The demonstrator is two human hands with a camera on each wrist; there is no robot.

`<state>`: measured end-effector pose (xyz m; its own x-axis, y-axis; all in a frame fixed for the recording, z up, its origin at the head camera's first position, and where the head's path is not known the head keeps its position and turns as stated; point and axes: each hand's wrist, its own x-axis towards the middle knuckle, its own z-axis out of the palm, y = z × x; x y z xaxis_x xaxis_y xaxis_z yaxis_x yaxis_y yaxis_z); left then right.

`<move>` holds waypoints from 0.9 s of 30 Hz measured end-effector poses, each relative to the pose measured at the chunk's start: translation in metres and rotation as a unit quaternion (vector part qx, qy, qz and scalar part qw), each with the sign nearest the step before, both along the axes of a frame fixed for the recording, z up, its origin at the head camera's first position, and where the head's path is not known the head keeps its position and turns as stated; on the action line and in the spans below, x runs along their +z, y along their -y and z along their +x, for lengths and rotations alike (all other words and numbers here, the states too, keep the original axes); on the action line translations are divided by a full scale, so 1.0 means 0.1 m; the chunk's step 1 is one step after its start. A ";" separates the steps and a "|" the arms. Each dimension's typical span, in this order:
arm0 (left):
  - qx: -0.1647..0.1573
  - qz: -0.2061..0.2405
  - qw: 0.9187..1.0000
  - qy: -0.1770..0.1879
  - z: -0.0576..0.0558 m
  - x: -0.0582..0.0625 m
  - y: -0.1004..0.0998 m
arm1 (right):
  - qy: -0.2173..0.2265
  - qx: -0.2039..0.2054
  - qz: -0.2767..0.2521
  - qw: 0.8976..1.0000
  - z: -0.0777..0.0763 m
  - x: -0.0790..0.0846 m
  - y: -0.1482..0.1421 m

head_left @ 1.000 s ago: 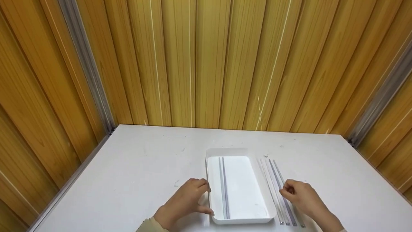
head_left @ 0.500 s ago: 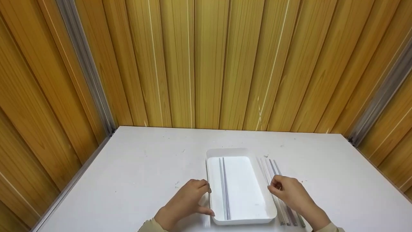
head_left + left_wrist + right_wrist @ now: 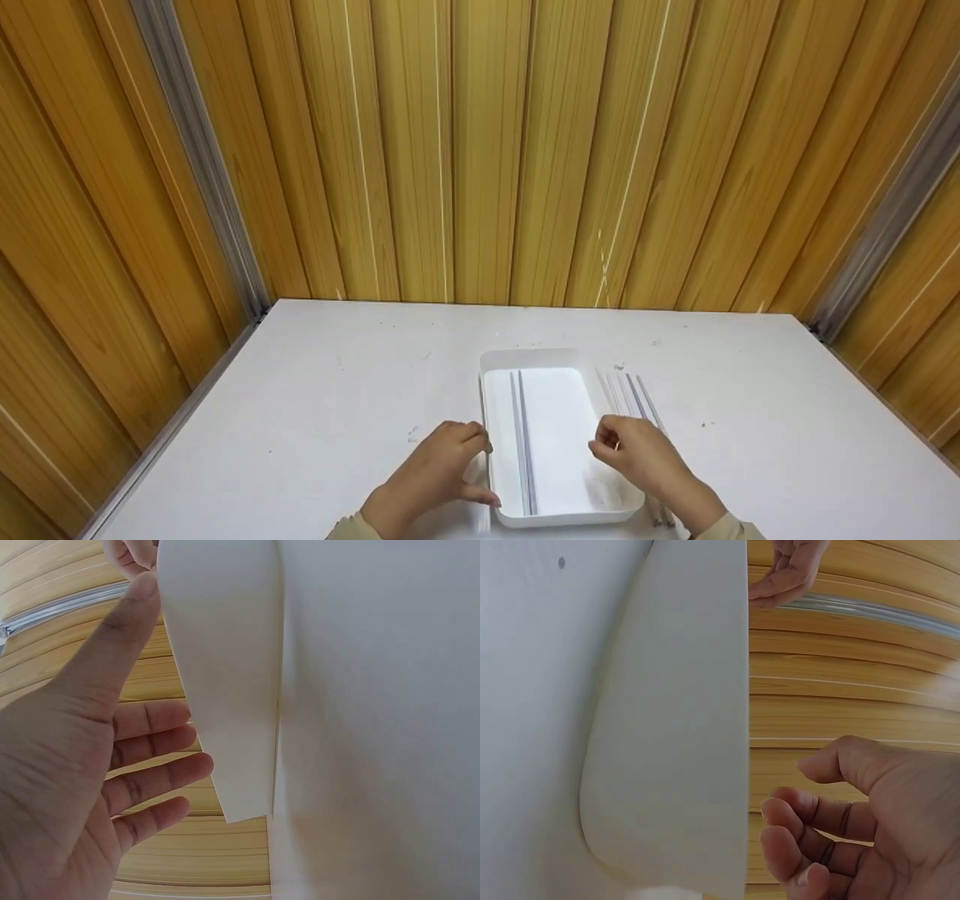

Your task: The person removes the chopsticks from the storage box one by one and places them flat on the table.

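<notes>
A white rectangular tray (image 3: pixel 559 516) lies on the table, with two long thin grey sticks (image 3: pixel 527 450), much like chopsticks, side by side in its left half. My left hand (image 3: pixel 439 465) is at the tray's left side. In the left wrist view the thumb (image 3: pixel 112 630) and fingers reach to the rim, extended rather than wrapped round it. Above the tray's right rim hovers my right hand (image 3: pixel 637 450). Its fingers (image 3: pixel 784 847) are loosely bent beside the tray wall (image 3: pixel 675 727), and nothing shows between them and the thumb.
Several more thin sticks (image 3: pixel 637 394), some clear and some greyish, lie on the white table (image 3: pixel 337 405) just right of the tray, partly hidden under my right hand and forearm. Wood-patterned walls (image 3: pixel 487 150) stand behind and at both sides.
My right hand has moved left from over the loose sticks to above the tray's right rim. The left hand, the tray and the two sticks in it look the same.
</notes>
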<state>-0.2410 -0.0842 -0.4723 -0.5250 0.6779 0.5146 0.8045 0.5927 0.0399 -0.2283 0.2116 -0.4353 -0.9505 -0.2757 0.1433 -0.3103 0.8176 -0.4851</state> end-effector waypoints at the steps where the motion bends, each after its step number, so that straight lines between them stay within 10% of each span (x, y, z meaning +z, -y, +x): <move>1: 0.001 0.000 1.000 0.001 0.00 -0.01 0.00 | -0.001 0.002 0.001 1.000 -0.01 -0.01 0.03; 27: 0.019 -0.017 1.000 0.000 0.00 -0.01 -0.01 | 0.024 0.040 0.000 0.999 -0.07 -0.23 0.54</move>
<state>-0.2410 -0.0829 -0.4730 -0.5509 0.6746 0.4913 0.7812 0.6240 0.0192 -0.2348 0.1573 -0.4582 -0.9315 -0.3503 0.0980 -0.3504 0.7919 -0.5002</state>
